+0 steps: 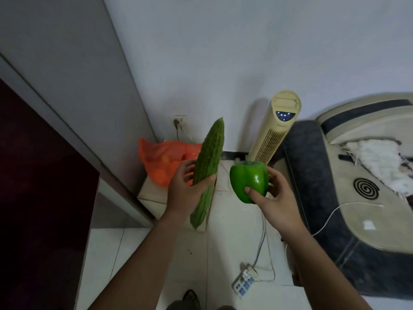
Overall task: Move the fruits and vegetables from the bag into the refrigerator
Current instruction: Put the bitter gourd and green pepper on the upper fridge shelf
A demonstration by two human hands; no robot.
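Observation:
My left hand (183,186) grips a long bumpy green bitter gourd (207,162) around its middle, holding it nearly upright and leaning to the right. My right hand (271,193) holds a shiny green bell pepper (248,182), stem up, with thumb in front and fingers behind. Behind the gourd an orange plastic bag (161,162) rests on a low beige box (154,195) in the corner; round orange fruits show through its plastic. The dark refrigerator door (40,198) fills the left side and stands shut.
A cream tower fan (274,128) stands by the wall to the right of the bag. A sofa (348,198) with a mosquito coil (366,189) on it takes up the right. A power strip (242,285) and cables lie on the white tiled floor.

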